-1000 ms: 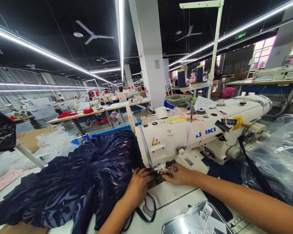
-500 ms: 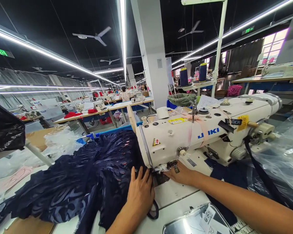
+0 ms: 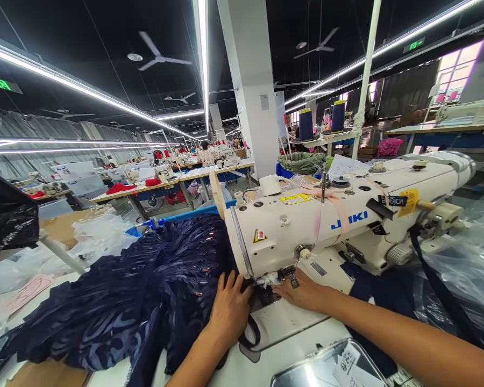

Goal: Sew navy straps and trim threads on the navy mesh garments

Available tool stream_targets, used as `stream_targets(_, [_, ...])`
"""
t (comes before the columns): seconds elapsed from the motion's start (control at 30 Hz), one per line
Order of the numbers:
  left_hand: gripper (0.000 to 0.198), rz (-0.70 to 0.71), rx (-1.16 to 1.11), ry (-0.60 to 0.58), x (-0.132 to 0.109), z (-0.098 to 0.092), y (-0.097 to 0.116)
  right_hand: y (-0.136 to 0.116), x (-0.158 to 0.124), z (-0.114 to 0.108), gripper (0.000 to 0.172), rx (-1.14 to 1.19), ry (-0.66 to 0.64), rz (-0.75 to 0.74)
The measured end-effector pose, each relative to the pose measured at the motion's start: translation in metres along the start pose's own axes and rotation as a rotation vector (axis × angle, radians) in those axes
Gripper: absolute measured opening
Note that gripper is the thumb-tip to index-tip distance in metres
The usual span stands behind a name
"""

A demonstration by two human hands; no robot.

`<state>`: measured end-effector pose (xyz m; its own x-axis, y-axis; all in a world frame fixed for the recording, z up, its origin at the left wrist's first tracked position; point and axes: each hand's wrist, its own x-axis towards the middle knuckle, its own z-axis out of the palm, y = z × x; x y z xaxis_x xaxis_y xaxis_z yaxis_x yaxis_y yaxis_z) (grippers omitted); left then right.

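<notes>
A heap of navy garments (image 3: 145, 290) with a shiny pattern lies left of the white sewing machine (image 3: 274, 226). My left hand (image 3: 229, 306) rests on the navy cloth just left of the presser foot (image 3: 268, 282), fingers spread and thumb hidden. Below its wrist side, a dark narrow strap (image 3: 253, 336) curls over the machine bed. From the right, my right hand (image 3: 302, 290) reaches under the machine arm. Its fingers are drawn together close to the presser foot; what they hold, if anything, is hidden.
A clear-lidded box with tags (image 3: 326, 368) sits at the front edge. Navy cloth (image 3: 387, 285) and clear plastic bags (image 3: 463, 269) lie to the right. Thread cones (image 3: 305, 124) stand behind. A black plastic bag (image 3: 8, 209) hangs at left. A person (image 3: 205, 155) sits far off.
My left hand has slid slightly left and away from me, its fingers still spread. The dark strap loop has shifted a little left. The view has turned slightly; my right hand stays by the presser foot.
</notes>
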<state>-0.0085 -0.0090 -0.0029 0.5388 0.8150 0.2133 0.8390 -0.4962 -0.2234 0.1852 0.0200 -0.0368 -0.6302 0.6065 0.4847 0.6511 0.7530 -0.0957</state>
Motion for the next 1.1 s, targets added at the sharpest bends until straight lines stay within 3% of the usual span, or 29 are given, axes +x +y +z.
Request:
stream_targets(0.57, [0.03, 0.054, -0.031, -0.029, 0.005, 0.001, -0.009, -0.012, -0.006, 0.006, 0.02, -0.146, -0.026, 0.04])
stream_targets(0.9, [0.034, 0.057, -0.049, -0.026, 0.01, 0.004, -0.011, -0.012, -0.005, 0.023, 0.018, -0.163, -0.076, 0.126])
stream_targets(1.1, [0.031, 0.062, -0.053, -0.007, 0.016, 0.011, -0.012, -0.022, -0.002, 0.013, 0.026, -0.195, -0.116, 0.16])
